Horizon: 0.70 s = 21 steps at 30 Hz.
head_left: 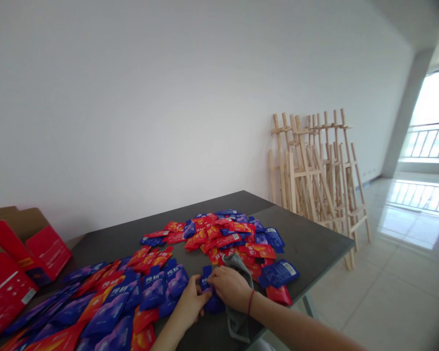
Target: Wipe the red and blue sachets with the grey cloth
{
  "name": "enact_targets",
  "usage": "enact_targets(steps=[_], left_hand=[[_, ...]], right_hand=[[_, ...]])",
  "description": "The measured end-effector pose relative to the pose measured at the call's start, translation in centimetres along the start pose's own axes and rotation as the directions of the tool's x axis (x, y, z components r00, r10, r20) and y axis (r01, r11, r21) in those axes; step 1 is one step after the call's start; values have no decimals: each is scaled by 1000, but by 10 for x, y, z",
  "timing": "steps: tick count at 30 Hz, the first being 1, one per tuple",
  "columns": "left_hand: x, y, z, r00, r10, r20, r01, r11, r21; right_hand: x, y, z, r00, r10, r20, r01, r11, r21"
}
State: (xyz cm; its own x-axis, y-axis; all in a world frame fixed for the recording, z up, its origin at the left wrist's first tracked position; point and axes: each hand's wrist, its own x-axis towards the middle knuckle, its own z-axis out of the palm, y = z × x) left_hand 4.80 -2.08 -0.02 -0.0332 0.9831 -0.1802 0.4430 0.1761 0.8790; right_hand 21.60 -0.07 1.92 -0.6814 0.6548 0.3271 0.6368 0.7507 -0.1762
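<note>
A blue-purple snack pouch (214,304) lies at the near edge of the table, between my two hands. My left hand (193,301) pinches its left side with thumb and forefinger. My right hand (231,285), a red cord at the wrist, is closed around a grey cloth (238,322), its fingertips against the pouch's top. Part of the cloth hangs towards the table edge. My fingers hide much of the pouch. Left of my left hand lie overlapping rows of blue and red pouches (153,288). Beyond my hands is a loose heap of red and blue pouches (208,233).
Two open red cardboard boxes, one box (46,246) behind the other, stand at the left. The dark table (310,239) ends at a corner on the right. Wooden easels (307,175) lean against the white wall, with a tiled floor beside them.
</note>
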Motion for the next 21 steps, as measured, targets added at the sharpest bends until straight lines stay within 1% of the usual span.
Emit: enact_targets(steps=[2,4,7,9,11,14,17,19,21], left_hand=[[4,-3,2,1000,-19,15,20,999,-50],[4,-2,1,1000,-11,15,13,993,-117],[-1,3,-5,998,55,-2,-54,975,-215],[-5,7,-9,995,96,-28,-100,956,-276],[-7,10,-13,993,105,-52,-116,935,-334],[-9,9,-15,997,71,-39,-81,910,-408],[-12,9,-17,999,35,6,-29,888,-459],[-14,10,-19,999,27,24,-12,872,-489],[-15,12,-21,999,14,34,6,852,-523]], right_hand=[[-1,2,1,1000,4,-31,-2,998,58],[-1,1,1,997,15,-82,-4,991,134],[-1,-8,-1,983,-42,-181,85,969,234],[-1,-16,-1,967,-88,-238,149,955,254],[1,-22,0,961,-92,-259,158,957,245],[8,-22,6,976,-42,-212,84,978,189],[17,-14,14,992,70,-104,-57,992,116],[23,-8,15,985,160,-57,-155,983,96],[27,-3,11,974,219,-52,-212,971,114]])
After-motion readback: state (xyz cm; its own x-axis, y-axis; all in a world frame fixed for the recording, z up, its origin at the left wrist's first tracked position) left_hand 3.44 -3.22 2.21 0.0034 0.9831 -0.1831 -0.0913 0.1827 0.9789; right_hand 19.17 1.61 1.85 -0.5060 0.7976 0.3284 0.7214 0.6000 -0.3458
